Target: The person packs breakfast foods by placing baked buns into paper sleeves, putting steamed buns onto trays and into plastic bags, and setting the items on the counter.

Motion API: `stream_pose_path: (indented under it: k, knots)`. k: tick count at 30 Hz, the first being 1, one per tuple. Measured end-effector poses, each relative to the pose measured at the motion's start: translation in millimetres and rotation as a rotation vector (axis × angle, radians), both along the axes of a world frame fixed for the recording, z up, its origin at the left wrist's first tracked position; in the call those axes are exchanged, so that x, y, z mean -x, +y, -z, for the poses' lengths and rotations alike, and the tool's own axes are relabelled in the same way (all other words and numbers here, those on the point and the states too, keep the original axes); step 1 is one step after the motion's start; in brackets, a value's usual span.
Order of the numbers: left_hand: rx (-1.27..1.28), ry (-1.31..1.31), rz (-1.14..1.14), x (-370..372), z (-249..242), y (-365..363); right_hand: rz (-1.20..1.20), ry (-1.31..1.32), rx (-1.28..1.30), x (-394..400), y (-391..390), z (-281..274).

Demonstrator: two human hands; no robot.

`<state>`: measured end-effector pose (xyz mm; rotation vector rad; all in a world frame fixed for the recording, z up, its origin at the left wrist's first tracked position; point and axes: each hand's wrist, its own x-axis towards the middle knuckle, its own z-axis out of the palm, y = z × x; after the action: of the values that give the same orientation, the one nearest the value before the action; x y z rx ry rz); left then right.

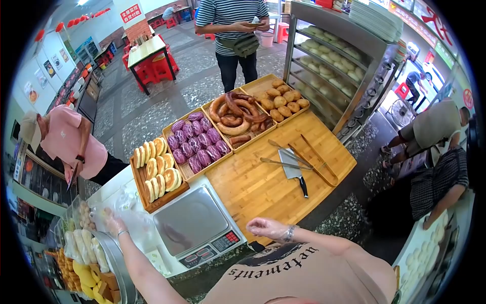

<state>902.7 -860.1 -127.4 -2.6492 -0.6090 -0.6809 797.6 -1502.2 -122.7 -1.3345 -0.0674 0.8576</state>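
Observation:
My left hand [115, 224], in a clear plastic glove, reaches to thin clear plastic bags [134, 219] left of the scale; its fingers blur into the plastic. My right hand [266, 228], also gloved, is loosely curled above the front edge of the wooden board [243, 187], with nothing visible in it. Between the hands lies a bare-topped digital scale [190, 220]. Behind it stand trays of browned buns [161, 171], purple buns [195, 142], sausages [238, 114] and round brown pieces [281, 101]. A cleaver [291, 164] and metal tongs [319, 164] rest on the board.
A person in a striped shirt [233, 30] stands beyond the trays, another in pink [71, 137] at the left. Two people [435, 167] are at the right. A steel rack of buns [329, 66] stands back right. Corn and bagged food [91, 253] fill a round container at lower left.

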Motion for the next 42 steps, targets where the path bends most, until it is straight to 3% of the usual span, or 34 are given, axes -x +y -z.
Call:
stream_pose_path:
  k: [2,3,5,8,12,20,24,26,27,29,31,34,35,39,40,41,42]
  knots:
    - [0.383,0.084,-0.174,-0.8,-6.0,8.9,0.002,0.015,0.007,-1.3,0.4,-0.3]
    - [0.384,0.086,-0.172,-1.3,-4.9,9.4,-0.001,0.030,0.014,-1.5,0.4,-0.5]
    - [0.120,-0.193,-0.020,0.4,5.0,17.7,0.001,0.035,0.014,-2.1,0.5,-0.8]
    - [0.103,-0.151,-0.078,6.5,-6.5,8.9,0.011,0.055,-0.007,-0.7,4.8,3.7]
    - [0.202,-0.004,-0.135,11.4,-42.4,-21.8,0.037,0.063,-0.054,-1.8,9.5,2.0]
    - [0.302,-0.146,-0.048,16.2,-37.3,2.2,0.023,0.057,-0.056,-3.6,11.1,0.5]
    - [0.336,-0.089,-0.139,9.2,-42.8,-2.6,-0.037,-0.002,-0.015,-5.1,8.7,1.5]
    - [0.126,-0.411,-0.036,6.4,-14.5,21.0,-0.029,-0.036,-0.006,-5.7,3.7,11.6]
    - [0.245,-0.332,0.032,16.6,-46.1,1.9,-0.050,-0.064,-0.003,-3.3,4.6,15.6]
    - [0.309,-0.503,0.000,22.2,-87.5,-36.9,-0.009,-0.019,-0.028,-3.5,1.2,8.0]
    - [0.183,-0.484,0.107,23.5,-67.8,-9.6,0.030,0.039,0.002,-5.1,-1.7,-3.3]
    - [0.405,0.060,-0.205,35.9,-71.5,-17.7,-0.037,0.102,0.025,-2.8,-1.9,-9.3]
    - [0.401,0.060,-0.241,54.0,-73.5,-10.7,-0.012,0.105,0.058,-2.4,-1.8,-9.9]
    - [0.368,-0.218,0.058,37.2,-85.2,-21.5,-0.077,0.017,0.066,-3.1,-2.3,-0.4]
    - [0.403,-0.051,-0.033,33.8,-40.1,36.4,-0.124,0.002,0.107,-4.3,0.5,0.5]
    - [0.599,-0.007,-0.009,39.2,-72.0,-16.1,-0.146,-0.011,0.156,-5.9,0.1,2.8]
    - [0.591,0.221,-0.001,35.5,-70.1,-7.0,-0.161,-0.094,0.171,-9.0,-3.7,5.6]
